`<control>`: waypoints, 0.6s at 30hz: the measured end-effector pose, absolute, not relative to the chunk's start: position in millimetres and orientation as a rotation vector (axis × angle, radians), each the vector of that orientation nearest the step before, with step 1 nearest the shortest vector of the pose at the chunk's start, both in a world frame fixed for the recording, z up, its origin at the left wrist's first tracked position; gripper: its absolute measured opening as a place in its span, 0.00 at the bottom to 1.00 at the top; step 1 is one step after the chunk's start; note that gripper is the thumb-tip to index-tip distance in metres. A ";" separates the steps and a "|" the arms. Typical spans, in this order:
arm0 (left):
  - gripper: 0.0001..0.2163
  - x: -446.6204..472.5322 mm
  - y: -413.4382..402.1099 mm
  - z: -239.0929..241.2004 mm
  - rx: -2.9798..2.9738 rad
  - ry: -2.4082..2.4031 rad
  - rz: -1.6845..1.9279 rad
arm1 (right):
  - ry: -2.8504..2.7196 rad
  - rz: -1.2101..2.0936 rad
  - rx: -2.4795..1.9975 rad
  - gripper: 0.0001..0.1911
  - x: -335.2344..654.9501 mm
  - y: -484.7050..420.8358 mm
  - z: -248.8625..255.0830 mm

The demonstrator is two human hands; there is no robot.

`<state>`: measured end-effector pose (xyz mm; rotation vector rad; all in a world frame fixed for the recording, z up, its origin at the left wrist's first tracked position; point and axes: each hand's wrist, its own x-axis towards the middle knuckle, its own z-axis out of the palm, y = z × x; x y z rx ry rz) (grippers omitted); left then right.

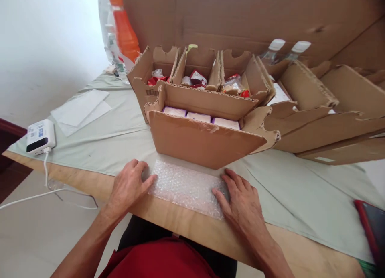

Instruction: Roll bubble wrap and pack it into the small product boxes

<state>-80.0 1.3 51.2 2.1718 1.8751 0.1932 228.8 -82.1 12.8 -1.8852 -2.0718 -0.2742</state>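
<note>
A flat strip of clear bubble wrap (186, 185) lies along the front edge of the table, just before a small cardboard box. At its left end, my left hand (130, 183) has the thumb on the wrap and the other fingers curled around the edge. My right hand (240, 197) grips the opposite end, thumb on top and fingers bent over the far corner. Part of each hand's fingertips is hidden. The open cardboard box (204, 141) behind the wrap holds several white-topped packs with purple edges (198, 117).
Behind stand cardboard bins (198, 61) with red and clear packets. More bins (319, 109) extend right. An orange bottle (126, 29) rises at the back left. Paper sheets (81, 109) and a white device (41, 136) with a cable lie left; a red-edged phone (371, 226) lies right.
</note>
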 end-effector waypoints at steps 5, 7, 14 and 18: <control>0.06 -63.3 -6.7 41.5 2.217 1.666 0.378 | -1.803 0.075 -1.831 0.14 218.2 -91.7 13.7; 0.06 -62.0 -11.0 41.1 2.172 1.635 0.491 | -1.596 0.280 -1.877 0.12 216.4 -101.0 19.9; 0.07 -69.7 -26.9 39.7 1.871 1.535 0.646 | -1.463 0.859 -1.751 0.27 229.1 -141.0 28.8; 0.10 -68.1 -32.4 43.9 1.996 1.306 0.719 | -1.840 0.553 -1.670 0.14 228.5 -143.5 32.1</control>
